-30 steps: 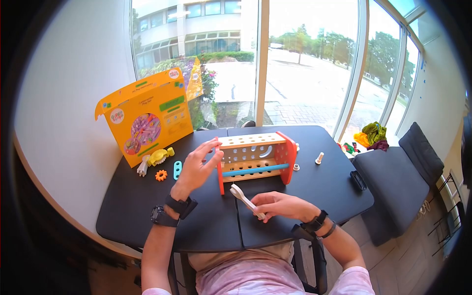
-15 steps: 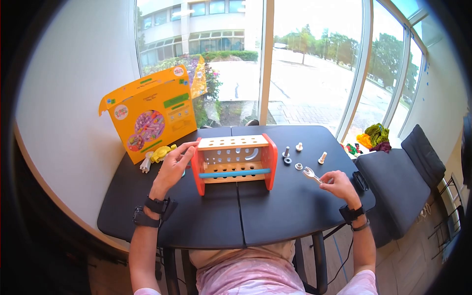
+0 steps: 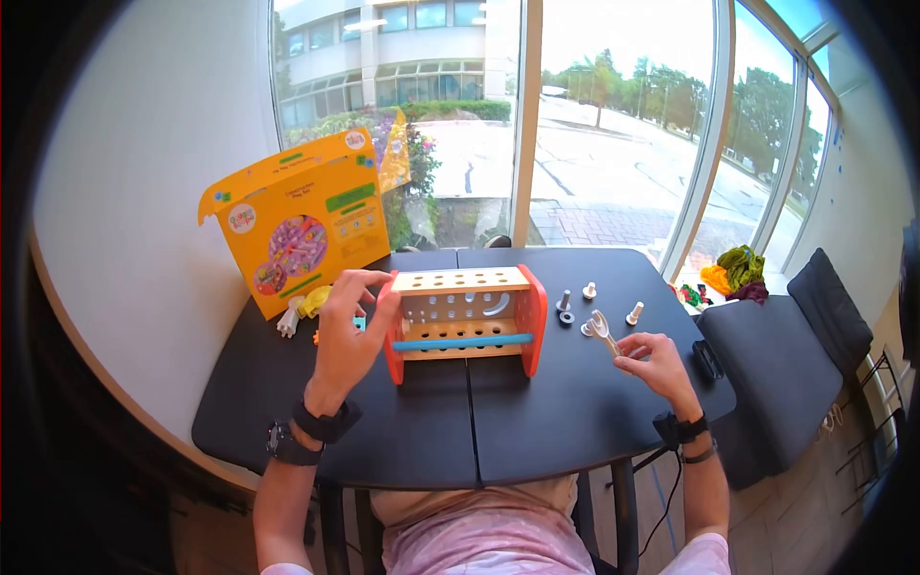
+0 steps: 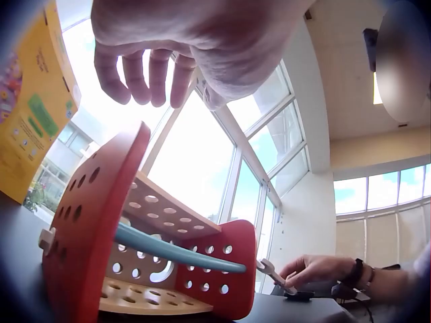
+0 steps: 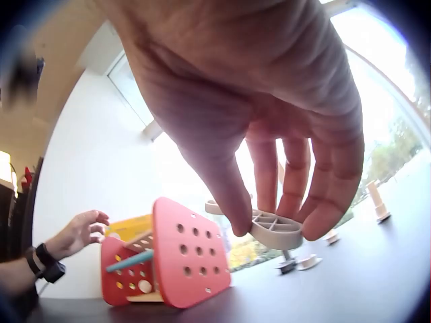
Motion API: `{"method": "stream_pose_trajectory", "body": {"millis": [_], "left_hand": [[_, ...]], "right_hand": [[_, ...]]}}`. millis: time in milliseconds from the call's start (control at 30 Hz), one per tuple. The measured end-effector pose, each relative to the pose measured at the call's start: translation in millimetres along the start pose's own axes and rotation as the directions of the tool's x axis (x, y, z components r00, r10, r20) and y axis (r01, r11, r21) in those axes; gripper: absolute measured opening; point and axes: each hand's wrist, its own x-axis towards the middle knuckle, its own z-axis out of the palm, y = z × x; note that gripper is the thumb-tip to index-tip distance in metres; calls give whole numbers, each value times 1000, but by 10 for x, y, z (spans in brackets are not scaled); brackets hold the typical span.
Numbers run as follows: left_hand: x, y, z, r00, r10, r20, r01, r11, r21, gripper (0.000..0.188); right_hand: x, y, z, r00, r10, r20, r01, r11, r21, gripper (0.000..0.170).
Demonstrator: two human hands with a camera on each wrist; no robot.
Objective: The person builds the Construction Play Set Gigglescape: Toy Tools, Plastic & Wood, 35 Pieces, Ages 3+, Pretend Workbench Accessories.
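Note:
My right hand (image 3: 656,364) pinches a white toy wrench (image 3: 601,329) by one end between thumb and fingers, its open jaw pointing away from me over the right side of the table. Just left of the middle, a wooden toy toolbox (image 3: 460,280) stands with red end panels (image 4: 222,269) full of holes and a blue bar (image 3: 460,342) across its front. My left hand (image 3: 350,331) hovers beside the toolbox's left end. In the left wrist view its fingers hang loosely bent above that panel, holding nothing.
Close to the wrench, several toy bolts and washers stand on the black table, among them a grey bolt (image 3: 563,300) and a wooden bolt (image 3: 634,312). At back left are a yellow box (image 3: 355,235) and a yellow toy piece (image 3: 314,301). A black case (image 3: 707,360) lies by the right edge.
My right hand has carried the wrench from in front of the toolbox to the loose bolts on the right. The toolbox has shifted left and turned squarer to me; my left hand moved left.

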Motion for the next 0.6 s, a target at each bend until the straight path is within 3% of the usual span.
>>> {"method": "stream_pose_trajectory", "body": {"millis": [100, 200, 267, 333, 467, 500, 567, 600], "left_hand": [[-92, 487, 96, 979, 30, 201, 4, 985, -170, 17], [-267, 848, 327, 879, 126, 460, -7, 968, -252, 27], [-436, 988, 545, 881, 222, 418, -94, 948, -305, 36], [-509, 1116, 642, 865, 147, 480, 124, 864, -489, 38], [-543, 1009, 689, 889, -42, 457, 310, 789, -531, 35], [-549, 991, 684, 889, -90, 449, 376, 703, -604, 34], [-496, 905, 574, 852, -204, 482, 474, 692, -545, 32], [-471, 857, 513, 828, -261, 497, 523, 681, -513, 31]], "right_hand": [[-136, -553, 133, 994, -102, 36, 92, 975, 200, 29], [-301, -1052, 341, 972, -211, 102, 169, 932, 321, 30], [-382, -1307, 465, 947, -291, 132, 235, 915, 329, 31], [-434, -1485, 568, 922, -359, 146, 307, 907, 288, 32], [-381, -1562, 696, 852, -521, 60, 482, 823, 302, 27], [-347, -1528, 674, 867, -491, 80, 453, 845, 283, 25], [-217, -1350, 623, 895, -429, 120, 392, 887, 244, 21], [-135, -1267, 629, 922, -385, 43, 367, 904, 220, 19]]}}
